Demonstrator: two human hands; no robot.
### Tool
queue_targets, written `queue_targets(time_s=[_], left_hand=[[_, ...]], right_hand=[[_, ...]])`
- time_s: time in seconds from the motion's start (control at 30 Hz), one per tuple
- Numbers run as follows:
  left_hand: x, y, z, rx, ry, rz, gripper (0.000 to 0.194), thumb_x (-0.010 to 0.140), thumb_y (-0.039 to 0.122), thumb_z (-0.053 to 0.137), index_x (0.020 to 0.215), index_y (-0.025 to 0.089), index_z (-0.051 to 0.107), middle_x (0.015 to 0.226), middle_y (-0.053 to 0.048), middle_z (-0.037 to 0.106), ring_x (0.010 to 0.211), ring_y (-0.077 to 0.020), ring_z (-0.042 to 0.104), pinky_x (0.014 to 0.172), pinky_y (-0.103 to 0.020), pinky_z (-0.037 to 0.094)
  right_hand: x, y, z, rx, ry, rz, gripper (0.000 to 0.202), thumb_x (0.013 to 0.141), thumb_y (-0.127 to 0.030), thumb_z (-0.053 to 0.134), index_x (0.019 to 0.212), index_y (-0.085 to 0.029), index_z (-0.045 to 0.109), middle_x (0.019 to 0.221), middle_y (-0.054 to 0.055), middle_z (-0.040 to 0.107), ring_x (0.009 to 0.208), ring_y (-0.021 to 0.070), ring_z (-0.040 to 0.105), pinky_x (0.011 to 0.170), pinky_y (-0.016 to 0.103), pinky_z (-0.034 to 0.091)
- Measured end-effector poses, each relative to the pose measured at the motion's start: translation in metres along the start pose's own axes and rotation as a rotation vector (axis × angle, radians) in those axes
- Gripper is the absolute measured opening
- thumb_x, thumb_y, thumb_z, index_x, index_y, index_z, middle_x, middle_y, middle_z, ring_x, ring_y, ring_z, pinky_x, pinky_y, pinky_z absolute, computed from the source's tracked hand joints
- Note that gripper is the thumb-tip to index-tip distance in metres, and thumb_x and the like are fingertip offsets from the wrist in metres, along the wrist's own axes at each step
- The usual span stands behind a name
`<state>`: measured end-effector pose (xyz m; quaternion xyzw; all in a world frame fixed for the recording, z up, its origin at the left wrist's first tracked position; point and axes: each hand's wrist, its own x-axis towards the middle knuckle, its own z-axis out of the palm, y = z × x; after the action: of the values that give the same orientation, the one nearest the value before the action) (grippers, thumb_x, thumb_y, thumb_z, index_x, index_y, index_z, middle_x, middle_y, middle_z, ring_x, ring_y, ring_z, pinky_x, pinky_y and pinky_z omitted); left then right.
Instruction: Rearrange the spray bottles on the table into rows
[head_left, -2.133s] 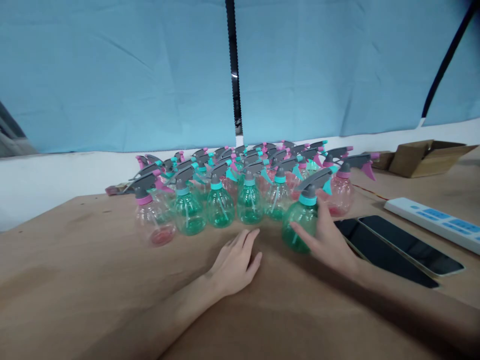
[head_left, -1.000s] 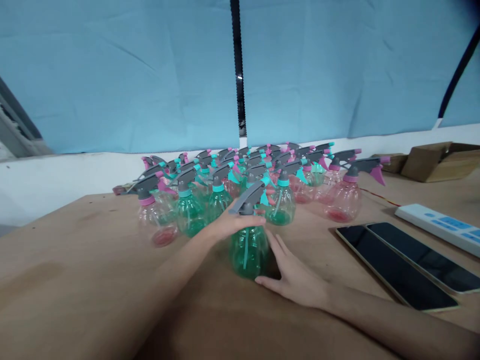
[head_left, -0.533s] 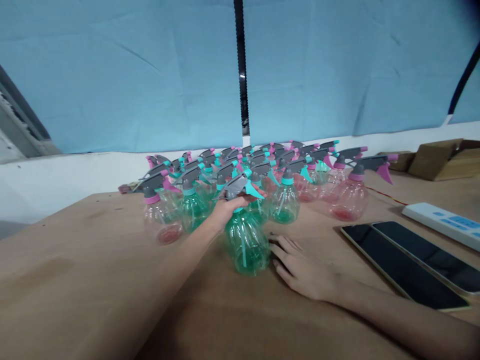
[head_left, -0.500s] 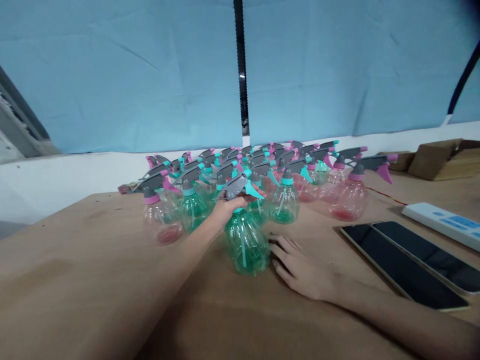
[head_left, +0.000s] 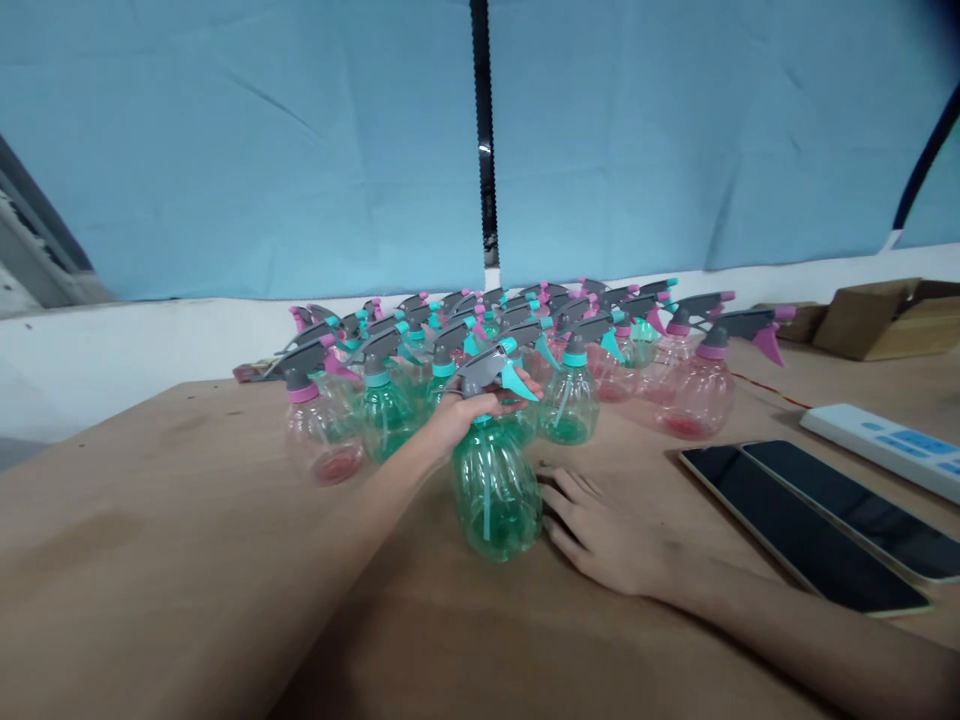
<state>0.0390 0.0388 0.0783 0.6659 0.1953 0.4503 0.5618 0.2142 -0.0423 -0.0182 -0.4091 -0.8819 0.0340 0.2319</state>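
Note:
My left hand (head_left: 469,410) is closed around the neck of a green spray bottle (head_left: 496,490), just under its grey head and turquoise trigger. The bottle is clear plastic with a thin dip tube inside, and it tilts slightly. On the table beside its base lies my right hand (head_left: 592,530), palm down with the fingers stretched out and apart; its fingertips come close to the bottle, and I cannot tell whether they touch. Directly behind stand several more spray bottles, among them a green one (head_left: 571,405) and a pink one (head_left: 319,435).
Two dark-screened phones (head_left: 802,530) lie on the wooden table (head_left: 150,520) at the right. Behind them are a white power strip (head_left: 885,445) and an open cardboard box (head_left: 870,325). A blue sheet (head_left: 262,150) hangs across the back.
The green spray bottle in my left hand has shifted slightly toward me, and its head has turned a little to the right. My right hand stays in place.

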Motion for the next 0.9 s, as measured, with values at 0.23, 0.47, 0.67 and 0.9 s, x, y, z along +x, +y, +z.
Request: queue_targets(time_s=[0.23,0.47,0.67,0.9], left_hand=[[-0.0020,-0.0020,-0.0020,-0.014,-0.064,-0.009,0.044,0.059,0.016,0.054,0.102,0.018,0.062,0.096,-0.006,0.068,0.096,-0.0260,0.062,0.086,-0.043,0.046],[-0.0019,-0.0015,0.0008,-0.036,-0.072,0.002,0.039,0.061,0.017,0.055,0.099,0.018,0.063,0.096,-0.006,0.068,0.096,-0.0270,0.062,0.084,-0.044,0.047],[-0.0006,-0.0033,-0.0007,-0.057,-0.021,-0.003,0.035,0.060,0.020,0.059,0.095,0.016,0.064,0.089,-0.007,0.068,0.086,-0.0254,0.064,0.077,-0.041,0.050],[-0.0011,0.0039,0.0067,0.001,0.056,-0.011,0.027,0.054,0.015,0.056,0.079,0.016,0.066,0.074,-0.004,0.067,0.072,-0.0219,0.065,0.067,-0.035,0.051]], right_hand=[[0.0002,-0.0003,-0.0004,-0.013,-0.004,-0.009,0.035,0.085,-0.016,0.040,0.118,-0.016,0.048,0.118,0.013,0.049,0.113,0.0265,0.046,0.096,0.047,0.038],[0.0006,0.0008,0.0012,0.005,-0.001,-0.007,0.034,0.085,-0.016,0.041,0.118,-0.015,0.049,0.118,0.014,0.049,0.114,0.0261,0.044,0.096,0.046,0.038],[0.0007,0.0007,0.0003,-0.034,-0.023,-0.009,0.034,0.085,-0.016,0.042,0.118,-0.012,0.049,0.119,0.015,0.049,0.113,0.0265,0.045,0.096,0.046,0.038],[0.0010,0.0011,0.0001,-0.023,-0.027,-0.011,0.035,0.085,-0.015,0.042,0.119,-0.012,0.048,0.120,0.016,0.048,0.115,0.0266,0.044,0.097,0.046,0.037]])
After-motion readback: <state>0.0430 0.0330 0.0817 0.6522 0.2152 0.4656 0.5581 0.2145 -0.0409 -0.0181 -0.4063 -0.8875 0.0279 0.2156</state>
